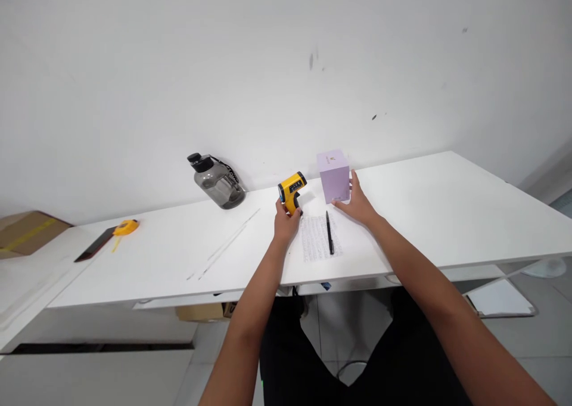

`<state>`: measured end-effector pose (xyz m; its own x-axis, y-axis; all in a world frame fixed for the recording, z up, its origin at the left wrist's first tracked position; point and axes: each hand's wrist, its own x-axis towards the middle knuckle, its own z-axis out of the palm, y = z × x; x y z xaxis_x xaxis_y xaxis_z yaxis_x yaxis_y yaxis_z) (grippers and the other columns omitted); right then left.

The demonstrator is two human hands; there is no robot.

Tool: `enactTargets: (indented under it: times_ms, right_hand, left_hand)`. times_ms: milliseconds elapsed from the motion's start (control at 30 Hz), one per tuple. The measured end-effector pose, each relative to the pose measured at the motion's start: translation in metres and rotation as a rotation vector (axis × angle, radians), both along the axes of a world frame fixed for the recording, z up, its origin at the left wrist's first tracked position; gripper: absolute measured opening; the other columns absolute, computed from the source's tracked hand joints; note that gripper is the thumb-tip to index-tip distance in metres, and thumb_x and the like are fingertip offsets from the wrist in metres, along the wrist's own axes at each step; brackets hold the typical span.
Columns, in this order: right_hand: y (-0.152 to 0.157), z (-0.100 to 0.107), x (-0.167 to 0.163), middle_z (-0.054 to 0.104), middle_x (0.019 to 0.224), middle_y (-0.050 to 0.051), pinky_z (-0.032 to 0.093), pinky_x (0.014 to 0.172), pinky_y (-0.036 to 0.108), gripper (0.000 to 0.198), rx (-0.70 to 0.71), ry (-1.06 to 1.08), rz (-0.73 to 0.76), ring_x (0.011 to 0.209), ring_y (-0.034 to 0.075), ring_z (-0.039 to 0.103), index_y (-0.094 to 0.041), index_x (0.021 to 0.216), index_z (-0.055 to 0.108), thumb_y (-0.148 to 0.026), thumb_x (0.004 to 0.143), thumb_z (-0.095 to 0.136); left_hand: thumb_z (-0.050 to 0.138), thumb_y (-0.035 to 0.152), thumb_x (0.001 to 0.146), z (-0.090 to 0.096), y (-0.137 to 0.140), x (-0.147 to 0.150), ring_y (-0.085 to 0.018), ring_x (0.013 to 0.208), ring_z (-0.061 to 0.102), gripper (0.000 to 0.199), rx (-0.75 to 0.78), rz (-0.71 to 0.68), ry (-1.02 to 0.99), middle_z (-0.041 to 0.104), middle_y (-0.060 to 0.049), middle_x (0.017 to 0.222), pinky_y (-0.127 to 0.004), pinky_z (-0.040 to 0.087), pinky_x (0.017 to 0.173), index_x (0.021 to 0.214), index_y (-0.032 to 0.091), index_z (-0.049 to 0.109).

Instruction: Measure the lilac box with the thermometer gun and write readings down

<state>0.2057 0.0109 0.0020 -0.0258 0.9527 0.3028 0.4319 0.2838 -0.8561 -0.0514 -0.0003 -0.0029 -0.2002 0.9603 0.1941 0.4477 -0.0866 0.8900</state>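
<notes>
My left hand is closed round the lower grip of a yellow and black infrared thermometer gun, which stands upright at the desk's middle. To its right is a lilac box with a small gold mark on top. My right hand grips this box low down, thumb at the front bottom edge and fingers along the right side. Between my forearms lies a sheet of paper covered in writing, and a black pen rests on it.
A grey see-through water bottle with a black lid stands by the wall. Farther left on the white desk are a yellow tape measure and a dark flat object. A cardboard box sits at the far left.
</notes>
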Motion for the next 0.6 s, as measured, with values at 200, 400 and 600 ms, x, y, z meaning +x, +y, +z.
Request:
enactTargets:
  times_ms: [200,400,600]
  right_hand:
    - [0.001,-0.004,-0.007,0.036,0.159,0.021,0.041,0.114,0.057,0.111,-0.038,0.025,-0.042,0.144,0.037,0.042,-0.022,0.163,0.007,-0.053,0.078,0.071]
    - [0.014,-0.019,-0.012,0.033,0.163,0.019,0.048,0.106,0.062,0.12,-0.019,-0.002,-0.139,0.139,0.04,0.05,-0.029,0.163,-0.009,-0.056,0.077,0.071]
    - [0.017,-0.017,-0.012,0.01,0.17,0.021,0.046,0.109,0.062,0.115,0.18,-0.171,-0.213,0.154,0.04,0.027,-0.022,0.162,-0.011,-0.048,0.083,0.067]
  left_hand:
    - [0.07,0.032,0.079,-0.003,0.002,-0.001,-0.021,0.093,0.067,0.05,-0.015,0.007,0.034,0.068,-0.006,0.111,-0.039,0.052,0.087,0.122,0.026,0.046]
    - [0.073,0.031,0.076,-0.002,0.001,-0.001,-0.021,0.081,0.064,0.045,-0.041,0.014,0.066,0.066,-0.002,0.093,-0.038,0.051,0.079,0.112,0.027,0.047]
    - [0.073,0.038,0.079,0.0,-0.002,0.002,-0.021,0.087,0.066,0.061,-0.017,-0.006,0.064,0.066,-0.006,0.109,-0.04,0.052,0.083,0.129,0.026,0.04]
